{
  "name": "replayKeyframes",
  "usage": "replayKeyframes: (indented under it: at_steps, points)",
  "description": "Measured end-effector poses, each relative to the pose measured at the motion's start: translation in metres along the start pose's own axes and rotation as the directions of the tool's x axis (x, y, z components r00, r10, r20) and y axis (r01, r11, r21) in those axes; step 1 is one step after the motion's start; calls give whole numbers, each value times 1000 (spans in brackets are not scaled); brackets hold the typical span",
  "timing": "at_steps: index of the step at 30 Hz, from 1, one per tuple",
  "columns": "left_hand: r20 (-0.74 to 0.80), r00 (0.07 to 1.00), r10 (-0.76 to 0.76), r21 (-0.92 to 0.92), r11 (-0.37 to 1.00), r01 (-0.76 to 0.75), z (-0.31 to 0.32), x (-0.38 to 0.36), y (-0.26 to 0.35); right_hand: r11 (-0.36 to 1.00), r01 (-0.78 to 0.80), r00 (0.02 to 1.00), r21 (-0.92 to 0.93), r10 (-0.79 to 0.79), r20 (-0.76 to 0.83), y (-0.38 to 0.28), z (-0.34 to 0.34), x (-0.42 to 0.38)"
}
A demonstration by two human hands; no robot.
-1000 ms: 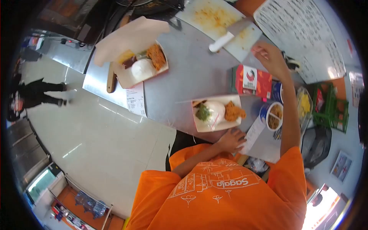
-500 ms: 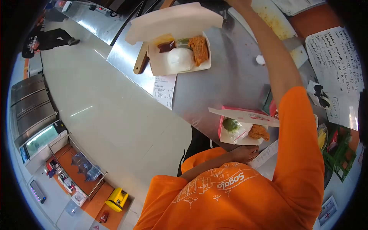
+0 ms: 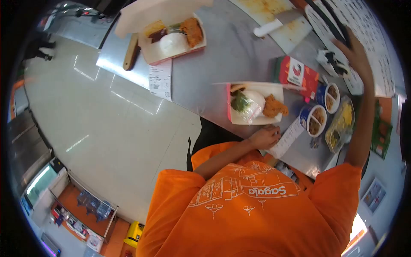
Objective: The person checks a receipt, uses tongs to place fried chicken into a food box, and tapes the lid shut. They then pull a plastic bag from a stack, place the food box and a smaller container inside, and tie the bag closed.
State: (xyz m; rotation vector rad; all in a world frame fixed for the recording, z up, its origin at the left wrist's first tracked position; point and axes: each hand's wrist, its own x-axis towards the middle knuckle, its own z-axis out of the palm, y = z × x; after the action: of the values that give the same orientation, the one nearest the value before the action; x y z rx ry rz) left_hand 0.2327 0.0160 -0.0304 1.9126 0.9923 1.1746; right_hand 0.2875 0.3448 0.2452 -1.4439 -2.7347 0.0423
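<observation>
Over the steel counter (image 3: 203,75), a long black utensil (image 3: 329,20) gripped by the right hand (image 3: 358,55) near a handwritten sheet (image 3: 376,43), left hand (image 3: 265,137) loosely curled just beside the nearer open meal box (image 3: 275,90), any hold there impossible to tell.

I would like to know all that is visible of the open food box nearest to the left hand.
The food box stands open on the metal table, cream inside, pinkish outside, apparently cardboard. Its lid is raised, seen nearly edge-on. It holds a white mound, leafy greens, clear wrap and a brown fried piece at the right. The left hand lies close; contact is unclear.
</observation>
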Motion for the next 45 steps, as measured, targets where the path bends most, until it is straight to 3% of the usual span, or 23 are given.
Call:
replayKeyframes:
  at_steps: [3, 4, 6, 8, 11, 13, 14, 17, 21, 24, 26, 29, 30, 32, 33, 37, 40, 45]
  points:
    - [-2, 1000, 23, 38, 999, -23, 3, 0, -1, 923, -370, 918, 108, 344, 199, -26, -98, -139]
    - [21, 1000, 18, 41, 999, -19, 3, 1, 1, 922, -331, 938, 203, 297, 181, -24, -115, -186]
    - [33, 999, 20, 71, 997, -22, 2, 3, 3, 907, -360, 906, 218, 284, 313, -35, -139, -240]
    - [21, 999, 32, 116, 993, -35, 2, 4, 5, 880, -473, 718, 46, 355, 598, -72, -158, -255]
    - [-20, 996, 85, 151, 985, -81, 3, 4, 4, 940, -340, 688, -10, 256, 679, -88, -113, -257]
    - [-14, 997, 81, 114, 990, -79, 4, 2, 3, 902, -428, 611, -54, 333, 719, -94, -89, -247]
    - [6, 998, 62, 84, 995, -62, 1, 3, 4, 878, -476, 586, -55, 364, 724, -91, -81, -245]
    - [18, 999, 32, 44, 999, -32, -1, 3, 4, 911, -396, 666, -117, 373, 646, -89, -69, -249]
    - [2, 999, 34, 44, 998, -34, 1, 4, 2, 935, -294, 684, -200, 352, 639, -88, -84, -237]
    - [6, 1000, 29, 55, 998, -29, 2, 4, 3, 932, -292, 627, -217, 357, 692, -86, -98, -211]
    - [3, 1000, 25, 65, 998, -25, 3, 4, 2, 943, -232, 673, -238, 333, 661, -89, -100, -198]
    - [-8, 1000, 17, 76, 997, -16, 3, 5, 3, 949, 118, 796, -294, 86, 599, -84, -105, -189]
    - [-11, 1000, 14, 78, 997, -13, 2, 6, 4, 931, 202, 771, -303, 39, 635, -81, -107, -178]
    - [-9, 1000, 10, 81, 997, -9, 3, 6, 6, 929, 113, 520, -353, 247, 818, -101, -113, -129]
    - [-4, 1000, 7, 82, 997, -7, 3, 6, 5, 920, 130, 458, -371, 276, 845, -106, -110, -115]
    - [-22, 1000, 0, 48, 999, 1, 6, 7, 4, 918, 176, 521, -356, 220, 825, -112, -94, -108]
    - [-19, 999, -48, 64, 997, 49, 7, 5, 7, 927, 148, 559, -346, 210, 802, -108, -88, -118]
    - [0, 1000, -2, 80, 997, 2, 9, 5, 3, 945, 54, 636, -324, 217, 741, -84, -85, -156]
